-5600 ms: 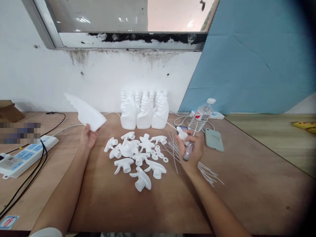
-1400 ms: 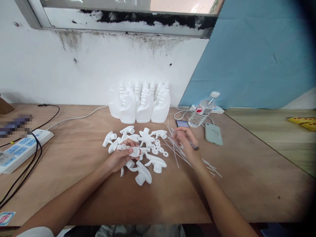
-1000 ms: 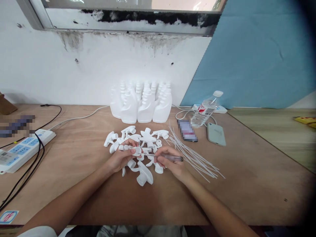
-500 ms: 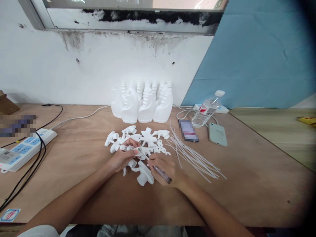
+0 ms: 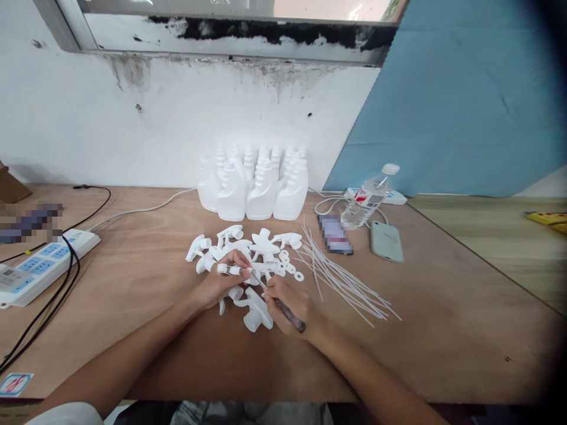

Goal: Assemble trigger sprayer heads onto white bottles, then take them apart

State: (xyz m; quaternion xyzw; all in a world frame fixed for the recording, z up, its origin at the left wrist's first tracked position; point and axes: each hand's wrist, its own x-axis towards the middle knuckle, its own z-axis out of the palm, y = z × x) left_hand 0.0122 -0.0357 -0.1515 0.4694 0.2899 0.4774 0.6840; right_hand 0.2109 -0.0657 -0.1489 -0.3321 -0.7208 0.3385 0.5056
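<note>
My left hand (image 5: 217,288) is closed on a white spray trigger head (image 5: 229,270), pinched between thumb and fingers over the pile. A screwdriver (image 5: 290,316) with a dark see-through handle is gripped in my right hand (image 5: 286,295). Its thin metal shaft points up and left, and the tip meets the end of the held spray head; whether it is inside cannot be seen. Loose white spray trigger heads (image 5: 257,310) lie around and below both hands. Small white ring washers (image 5: 299,276) sit just beyond my right hand, and thin white dip tubes (image 5: 345,283) fan out to the right.
White spray bottles (image 5: 260,198) stand grouped against the wall. Right of them are a water bottle (image 5: 367,200), a dark phone (image 5: 335,235) and a pale green phone (image 5: 387,242). A power strip (image 5: 48,262) with black cables lies at left on the wooden table (image 5: 133,295).
The view has shifted slightly. Both hands stay together at the spray head, which has turned a little in my left hand. My right hand and screwdriver have shifted only slightly.
</note>
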